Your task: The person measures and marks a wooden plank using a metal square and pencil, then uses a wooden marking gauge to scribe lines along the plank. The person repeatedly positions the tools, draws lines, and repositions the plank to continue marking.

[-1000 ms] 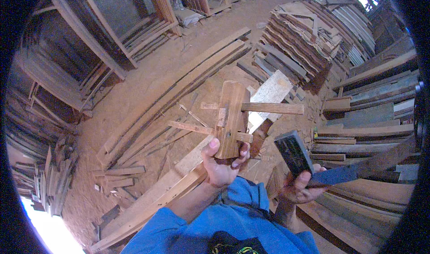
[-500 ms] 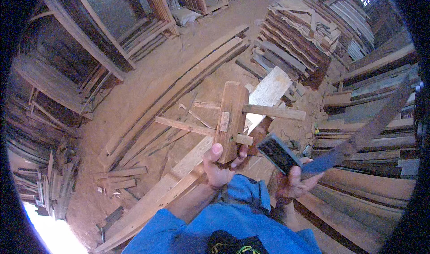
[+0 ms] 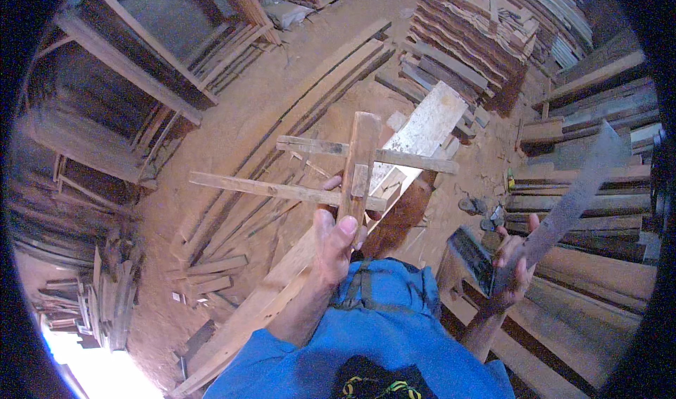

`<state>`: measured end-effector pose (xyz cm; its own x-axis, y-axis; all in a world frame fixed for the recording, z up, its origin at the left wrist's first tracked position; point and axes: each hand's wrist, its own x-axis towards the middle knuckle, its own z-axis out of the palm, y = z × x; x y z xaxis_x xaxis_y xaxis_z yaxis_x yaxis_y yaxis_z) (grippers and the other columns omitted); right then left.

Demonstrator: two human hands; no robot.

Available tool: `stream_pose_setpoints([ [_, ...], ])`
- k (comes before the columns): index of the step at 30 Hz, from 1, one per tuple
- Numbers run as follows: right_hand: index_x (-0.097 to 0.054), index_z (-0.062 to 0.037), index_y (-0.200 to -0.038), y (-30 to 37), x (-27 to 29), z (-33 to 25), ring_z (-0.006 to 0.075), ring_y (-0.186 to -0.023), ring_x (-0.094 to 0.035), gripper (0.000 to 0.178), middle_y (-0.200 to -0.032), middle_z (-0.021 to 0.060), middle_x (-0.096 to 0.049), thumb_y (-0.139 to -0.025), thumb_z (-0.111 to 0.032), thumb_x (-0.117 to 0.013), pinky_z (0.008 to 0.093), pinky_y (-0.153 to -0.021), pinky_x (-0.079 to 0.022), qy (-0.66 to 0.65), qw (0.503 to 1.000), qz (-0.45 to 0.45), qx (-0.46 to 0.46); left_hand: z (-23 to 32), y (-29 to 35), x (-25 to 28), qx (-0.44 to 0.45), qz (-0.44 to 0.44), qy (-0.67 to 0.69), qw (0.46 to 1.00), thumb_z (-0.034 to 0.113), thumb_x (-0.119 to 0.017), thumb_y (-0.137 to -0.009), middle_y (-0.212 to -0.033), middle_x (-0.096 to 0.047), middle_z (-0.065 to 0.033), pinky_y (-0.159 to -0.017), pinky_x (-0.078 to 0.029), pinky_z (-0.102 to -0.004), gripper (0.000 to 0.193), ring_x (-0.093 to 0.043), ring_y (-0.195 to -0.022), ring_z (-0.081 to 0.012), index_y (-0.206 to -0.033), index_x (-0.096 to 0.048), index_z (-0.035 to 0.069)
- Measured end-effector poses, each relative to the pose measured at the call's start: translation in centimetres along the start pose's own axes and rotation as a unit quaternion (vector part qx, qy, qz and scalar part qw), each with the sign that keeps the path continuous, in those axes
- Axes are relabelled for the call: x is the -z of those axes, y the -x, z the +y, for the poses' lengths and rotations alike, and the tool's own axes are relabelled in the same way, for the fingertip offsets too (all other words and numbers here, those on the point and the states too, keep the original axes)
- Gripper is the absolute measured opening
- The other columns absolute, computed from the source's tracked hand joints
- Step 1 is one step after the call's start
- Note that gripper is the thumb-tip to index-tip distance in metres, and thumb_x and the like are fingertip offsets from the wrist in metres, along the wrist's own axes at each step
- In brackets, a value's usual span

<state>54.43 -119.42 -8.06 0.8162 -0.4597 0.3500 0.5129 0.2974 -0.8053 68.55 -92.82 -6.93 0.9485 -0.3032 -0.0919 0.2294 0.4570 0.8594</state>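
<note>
In my left hand (image 3: pixel 332 240) is a wooden marking gauge. Its brown block (image 3: pixel 358 156) stands upright, crossed by two pale sliding sticks (image 3: pixel 253 185), with a small wedge on its face. My thumb lies on the lower part of the block and the fingers wrap behind it. Off to the right, my right hand (image 3: pixel 515 269) grips what looks like a try square, with a long flat grey blade (image 3: pixel 574 195) and a dark rectangular block (image 3: pixel 473 258). The blade points up and to the right, apart from the gauge. Fingers hide where blade and block meet.
A pale plank (image 3: pixel 282 272) runs diagonally below my left arm. Beyond the gauge lies a whitish board (image 3: pixel 428 124). Long beams (image 3: pixel 303 110) lie on the dirt floor, stacked slabs (image 3: pixel 465 40) stand at the far right, and piled timber (image 3: pixel 584 251) fills the right side.
The marking gauge has turned, showing a narrower face of its block, and its sticks now reach farther left. My right hand has moved right with the try square, away from the gauge.
</note>
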Motion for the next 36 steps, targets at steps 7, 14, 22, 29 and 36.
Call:
stream_pose_setpoints([
  [7, -0.021, 0.0013, -0.159, 1.0, -0.7, -0.3, 0.0190, -0.099, -0.060, 0.091, -0.123, 0.0156, -0.057, -0.087, -0.031, -0.068, 0.0369, -0.101, -0.047, 0.260, 0.953, 0.078, -0.137, -0.5, 0.5, -0.4, -0.003, 0.063, -0.006, 0.998, 0.055, -0.073, -0.083, -0.106, -0.063, -0.0187, -0.048, -0.048, -0.0225, 0.084, -0.065, -0.073, -0.0189, -0.142, -0.038, 0.005],
  [14, -0.059, -0.0058, -0.141, -1.6, 0.3, -3.3, 0.0287, -0.080, -0.056, 0.071, -0.090, 0.0141, -0.059, -0.086, -0.049, -0.073, 0.0421, -0.077, -0.047, 0.606, 0.784, -0.128, -0.035, 0.8, 1.6, 0.6, 0.114, -0.021, -0.037, 0.993, 0.059, -0.063, -0.086, -0.118, -0.057, -0.0161, -0.070, -0.050, -0.0262, 0.093, -0.059, -0.090, -0.0160, -0.148, -0.029, -0.002],
  [22, -0.072, -0.0137, -0.125, -4.2, -0.9, -5.1, 0.0304, -0.075, -0.057, 0.061, -0.084, 0.0102, -0.060, -0.071, -0.039, -0.084, 0.0433, -0.070, -0.046, 0.696, 0.674, -0.241, 0.053, 0.5, 2.1, 0.0, 0.138, -0.043, -0.003, 0.989, 0.057, -0.062, -0.087, -0.110, -0.058, -0.0172, -0.049, -0.039, -0.0205, 0.089, -0.057, -0.080, -0.0135, -0.147, -0.030, 0.001],
  [29, -0.074, -0.0156, -0.122, -4.8, -1.4, -5.7, 0.0305, -0.077, -0.057, 0.059, -0.085, 0.0102, -0.061, -0.070, -0.040, -0.083, 0.0435, -0.071, -0.046, 0.719, 0.644, -0.260, 0.039, 0.0, 2.7, 0.1, 0.181, -0.022, 0.001, 0.983, 0.057, -0.060, -0.088, -0.106, -0.058, -0.0177, -0.047, -0.036, -0.0208, 0.087, -0.053, -0.075, -0.0115, -0.149, -0.030, 0.002],
  [36, -0.071, -0.0082, -0.124, -5.3, -2.0, -6.1, 0.0298, -0.077, -0.058, 0.061, -0.084, 0.0098, -0.058, -0.076, -0.045, -0.079, 0.0422, -0.070, -0.045, 0.731, 0.617, -0.288, 0.056, -0.3, 2.6, 0.1, 0.166, -0.015, -0.013, 0.986, 0.058, -0.060, -0.087, -0.101, -0.060, -0.0155, -0.048, -0.036, -0.0213, 0.088, -0.050, -0.069, -0.0091, -0.149, -0.031, 0.002],
])
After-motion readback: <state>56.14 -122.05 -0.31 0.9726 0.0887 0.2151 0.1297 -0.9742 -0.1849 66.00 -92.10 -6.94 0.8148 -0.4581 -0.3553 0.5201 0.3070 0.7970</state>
